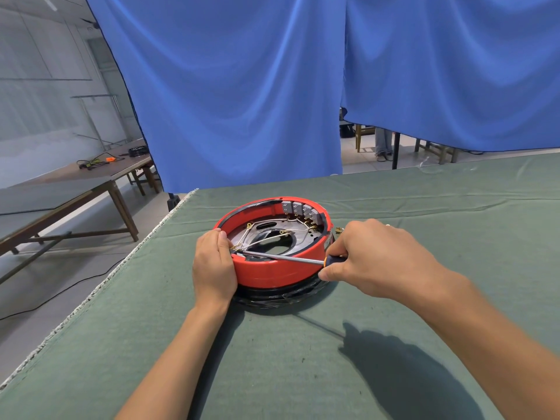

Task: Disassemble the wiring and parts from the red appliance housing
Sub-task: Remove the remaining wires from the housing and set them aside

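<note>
A round red appliance housing (272, 272) lies on the green cloth table (303, 359), its open side up, on a black base ring. Inside run white wires (266, 239) with brass terminals, leading to several grey switch blocks (298, 209) on the far wall. My left hand (213, 265) grips the housing's left rim, thumb over the edge. My right hand (372, 262) holds a screwdriver (285, 257) by its orange and black handle. The steel shaft crosses the housing, and its tip sits at the left inner edge beside my left thumb.
Blue curtains (242, 86) hang behind the table's far edge. The table's left edge (145, 247) drops to the floor, where a black cable runs. Wooden tables (75, 189) with tools stand at the left. Chairs and a person's legs (383, 144) show under the curtain.
</note>
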